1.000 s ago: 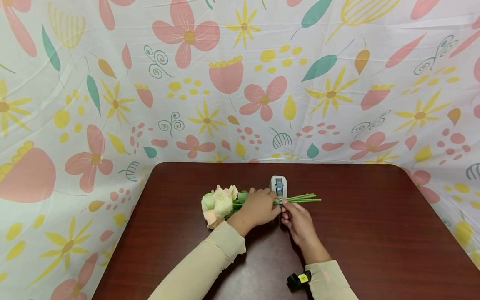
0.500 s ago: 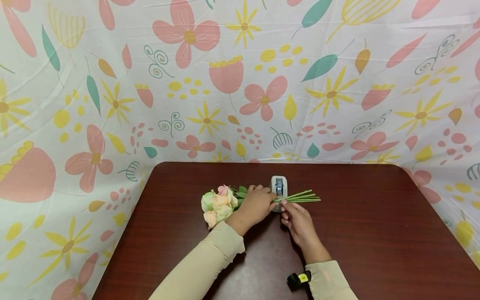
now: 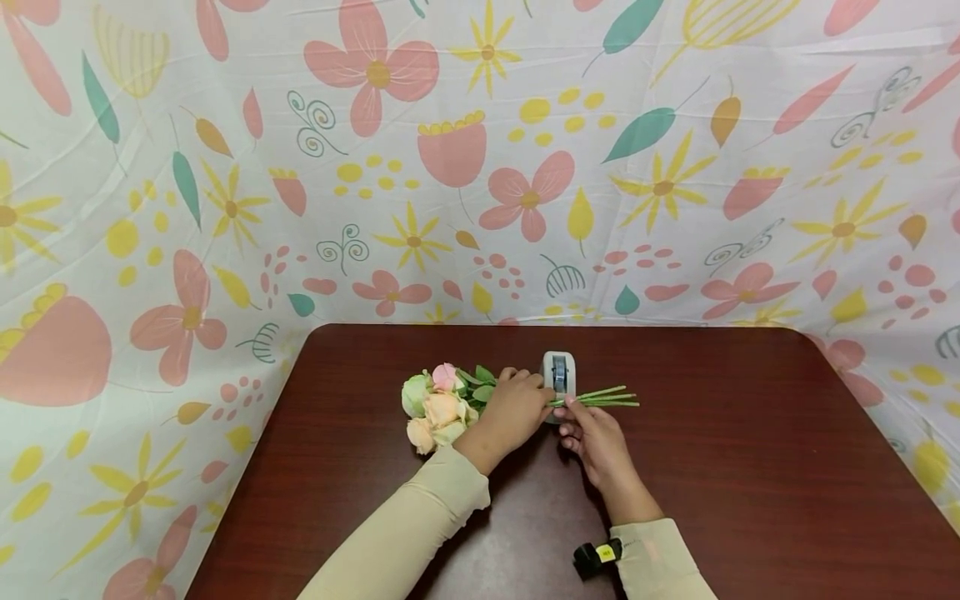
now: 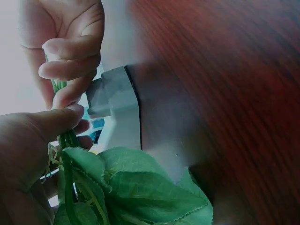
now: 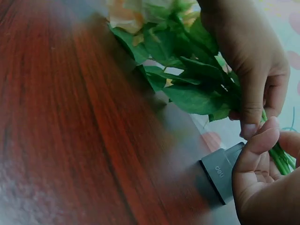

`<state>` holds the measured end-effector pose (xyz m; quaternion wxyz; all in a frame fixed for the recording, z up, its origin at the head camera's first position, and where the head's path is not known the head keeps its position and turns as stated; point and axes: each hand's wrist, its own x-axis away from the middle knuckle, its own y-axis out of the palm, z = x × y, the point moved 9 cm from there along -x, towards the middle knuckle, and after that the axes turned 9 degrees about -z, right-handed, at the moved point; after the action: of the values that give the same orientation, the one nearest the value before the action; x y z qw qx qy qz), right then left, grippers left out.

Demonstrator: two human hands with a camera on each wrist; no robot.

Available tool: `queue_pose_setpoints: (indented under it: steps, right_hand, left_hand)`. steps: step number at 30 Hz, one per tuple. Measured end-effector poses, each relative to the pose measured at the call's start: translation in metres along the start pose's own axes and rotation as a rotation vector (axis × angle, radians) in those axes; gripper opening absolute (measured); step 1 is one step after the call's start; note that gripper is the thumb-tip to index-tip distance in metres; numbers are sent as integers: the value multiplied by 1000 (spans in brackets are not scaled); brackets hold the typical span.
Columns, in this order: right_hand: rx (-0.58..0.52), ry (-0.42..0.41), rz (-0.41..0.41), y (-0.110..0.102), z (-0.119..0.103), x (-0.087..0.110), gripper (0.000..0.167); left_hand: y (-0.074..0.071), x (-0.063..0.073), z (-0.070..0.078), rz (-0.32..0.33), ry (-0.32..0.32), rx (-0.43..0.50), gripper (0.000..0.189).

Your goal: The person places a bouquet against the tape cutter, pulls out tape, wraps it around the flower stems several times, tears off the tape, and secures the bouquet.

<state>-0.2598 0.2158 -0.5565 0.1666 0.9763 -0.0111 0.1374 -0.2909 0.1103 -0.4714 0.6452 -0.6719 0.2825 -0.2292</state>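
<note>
A bunch of roses [image 3: 442,408] in pink, peach and pale green lies sideways above the table, blooms to the left. My left hand [image 3: 513,412] grips the green stems just below the leaves [image 4: 140,187]. Close beside it, my right hand [image 3: 597,442] pinches the same stems between thumb and fingers, and the bare stem ends [image 3: 618,398] stick out to the right. A white tape dispenser [image 3: 559,367] with a roll of tape stands right behind the hands; its grey side [image 5: 220,173] shows in the right wrist view. Fingers hide the wrapped part of the stems.
The dark red-brown table [image 3: 750,433] stretches out on both sides of the hands. A flower-printed cloth [image 3: 465,208] hangs behind it and along the left. A black strap device [image 3: 596,561] sits at the right wrist.
The bunch has turned about its stems: a pink rose has come up at the top and more leaves show. Stem ends shift slightly. Both hands stay nearly in place.
</note>
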Motion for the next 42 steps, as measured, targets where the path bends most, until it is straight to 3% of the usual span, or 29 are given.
queue_pose_setpoints:
  steps: [5,11,21,30,37,42]
  right_hand:
    - [-53,23,6,-4,3,-3,17]
    - [-50,4,-19,-4,0,-4,20]
    - [-96,-56,-89,0,-6,-5,20]
    - [-116,-118,-136,2,-10,-5,33]
    - [-121,-132,-160,3,-10,-4,25]
    - [-124,-123,-151,2,-9,-2,28]
  left_hand:
    - [0,-1,0,3,-1,-8,18]
    - [0,-1,-1,-13,0,33,18]
    - [3,-5,-6,-170,-20,203,22]
    - [-1,-3,-6,-129,-31,275,10]
    - [-3,0,-2,-95,-28,250,8]
    - [-2,3,2,-69,-18,207,10]
